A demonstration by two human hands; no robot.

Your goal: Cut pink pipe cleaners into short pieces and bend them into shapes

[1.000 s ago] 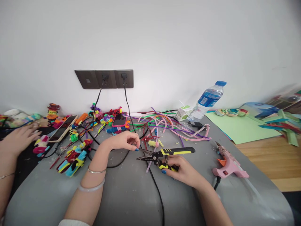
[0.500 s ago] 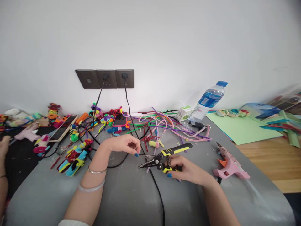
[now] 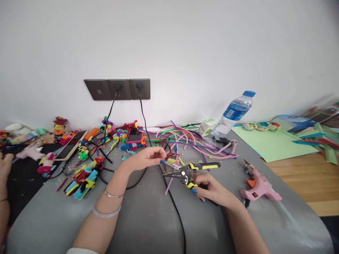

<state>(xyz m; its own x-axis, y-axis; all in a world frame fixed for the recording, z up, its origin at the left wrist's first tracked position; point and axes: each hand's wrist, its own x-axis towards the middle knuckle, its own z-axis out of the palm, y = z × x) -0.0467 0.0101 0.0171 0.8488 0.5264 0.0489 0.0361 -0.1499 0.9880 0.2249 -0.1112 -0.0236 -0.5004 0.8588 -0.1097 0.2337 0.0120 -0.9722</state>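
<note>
My right hand (image 3: 212, 190) grips the black and yellow handles of a pair of wire cutters (image 3: 189, 171), jaws pointing left over the grey table (image 3: 148, 225). My left hand (image 3: 147, 157) is pinched shut just left of the jaws, holding a thin piece too small to make out at the cutter tips. A yellow fuzzy roll (image 3: 173, 161) lies just behind the jaws. A pile of coloured pipe cleaners (image 3: 185, 139) spreads beyond both hands.
A pink glue gun (image 3: 258, 185) lies right of my right hand. Black cables (image 3: 174, 208) run from wall sockets (image 3: 118, 89) across the table. A water bottle (image 3: 233, 113), two phones, small craft figures (image 3: 84, 176) and green paper (image 3: 272, 144) surround. Another person's hand (image 3: 5, 164) at far left.
Both my hands rose and shifted slightly right with the cutters. The other person's hand at far left drew back toward the edge.
</note>
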